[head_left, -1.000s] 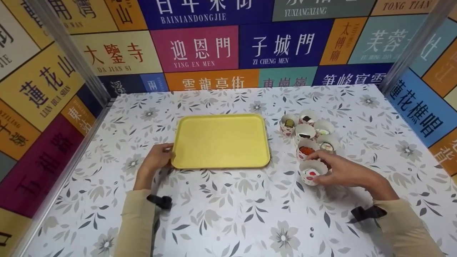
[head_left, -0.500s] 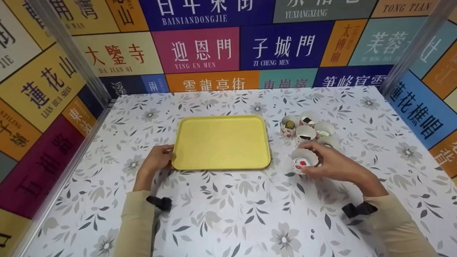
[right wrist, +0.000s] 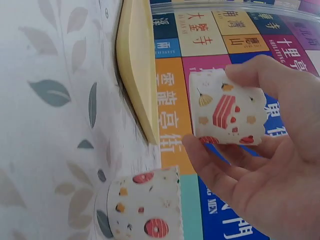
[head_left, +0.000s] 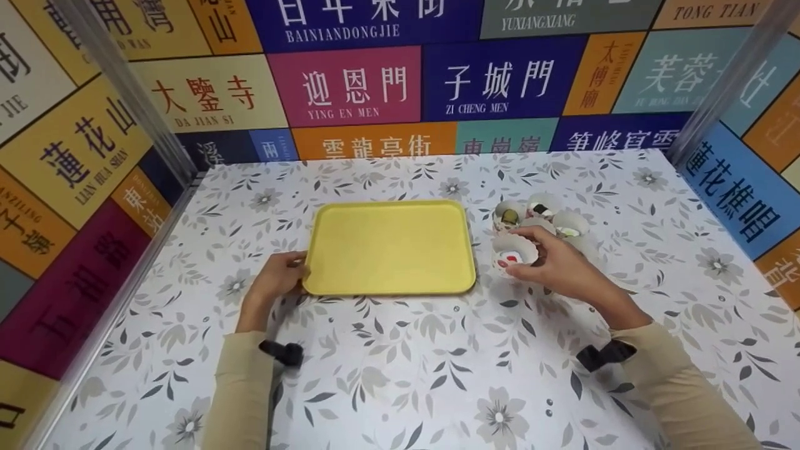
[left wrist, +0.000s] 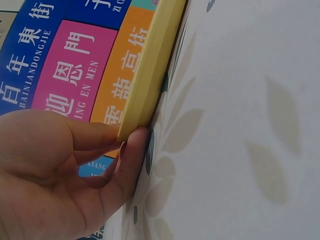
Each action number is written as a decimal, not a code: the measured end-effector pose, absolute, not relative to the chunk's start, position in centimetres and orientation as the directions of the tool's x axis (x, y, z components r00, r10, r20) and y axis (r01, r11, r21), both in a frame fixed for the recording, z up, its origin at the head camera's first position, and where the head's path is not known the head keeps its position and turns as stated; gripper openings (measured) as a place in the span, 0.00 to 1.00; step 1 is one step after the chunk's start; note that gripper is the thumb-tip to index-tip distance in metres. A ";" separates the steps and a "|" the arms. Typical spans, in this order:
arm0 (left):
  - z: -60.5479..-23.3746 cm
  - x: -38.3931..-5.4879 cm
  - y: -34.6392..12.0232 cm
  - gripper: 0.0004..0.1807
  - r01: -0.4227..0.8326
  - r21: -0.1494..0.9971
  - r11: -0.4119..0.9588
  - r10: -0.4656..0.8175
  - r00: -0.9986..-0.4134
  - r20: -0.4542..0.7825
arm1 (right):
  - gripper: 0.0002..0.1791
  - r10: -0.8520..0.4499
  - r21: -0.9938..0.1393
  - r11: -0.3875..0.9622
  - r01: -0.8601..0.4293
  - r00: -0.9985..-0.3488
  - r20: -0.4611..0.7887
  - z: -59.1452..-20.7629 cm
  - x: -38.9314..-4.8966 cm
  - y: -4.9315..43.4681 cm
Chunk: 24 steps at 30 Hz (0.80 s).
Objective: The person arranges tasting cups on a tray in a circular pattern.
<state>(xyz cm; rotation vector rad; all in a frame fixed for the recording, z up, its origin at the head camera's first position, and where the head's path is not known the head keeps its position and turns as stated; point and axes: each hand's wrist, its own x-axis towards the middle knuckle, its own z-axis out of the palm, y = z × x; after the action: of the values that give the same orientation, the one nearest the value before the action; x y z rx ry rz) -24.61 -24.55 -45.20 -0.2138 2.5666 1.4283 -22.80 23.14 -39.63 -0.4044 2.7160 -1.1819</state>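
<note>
My left hand pinches the near-left corner of a yellow tray, thumb on the rim and fingers underneath, as the left wrist view shows. Nothing lies on the tray. In my right hand is a paper baking cup with a cake print and scalloped rim, gripped between thumb and fingers. It is raised off the table, just right of the tray, with something white and red inside. Partly behind that hand stand several similar cups, including one with a green-brown filling and one with a black-and-white piece.
A white tablecloth with grey leaves and flowers covers the table. Panels with Chinese lettering wall in the back and sides. Another printed cup stands on the table below the raised one in the right wrist view.
My right hand has picked up the cup from the near end of the group and carried it up and left toward the tray. The left hand stays at the tray corner.
</note>
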 end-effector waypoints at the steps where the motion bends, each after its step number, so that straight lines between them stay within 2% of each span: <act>1: -45.2 -24.6 -24.5 0.25 -0.215 0.822 0.527 -0.029 -0.972 -0.235 | 0.37 -0.293 -0.734 0.655 -0.179 -0.956 -0.029 -39.6 -23.0 22.9; 7: -45.1 -24.7 -24.5 0.25 -0.226 0.819 0.527 -0.036 -0.969 -0.244 | 0.39 -0.242 -0.744 0.653 -0.142 -0.970 -0.027 -39.3 -23.8 21.2; 16: -45.1 -24.6 -24.3 0.25 -0.224 0.828 0.513 -0.030 -0.969 -0.244 | 0.41 -0.262 -0.734 0.670 -0.114 -0.961 -0.090 -38.7 -24.9 18.9; 24: -44.9 -24.6 -24.2 0.25 -0.224 0.808 0.545 -0.043 -0.970 -0.240 | 0.40 -0.217 -0.804 0.589 -0.078 -0.974 -0.065 -39.3 -25.7 16.8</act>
<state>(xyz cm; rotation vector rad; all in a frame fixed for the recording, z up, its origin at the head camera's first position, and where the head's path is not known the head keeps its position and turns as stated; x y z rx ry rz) -24.57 -24.22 -44.90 -0.2268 2.5885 1.3949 -25.72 16.75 -39.32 -0.2487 2.6583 -1.3342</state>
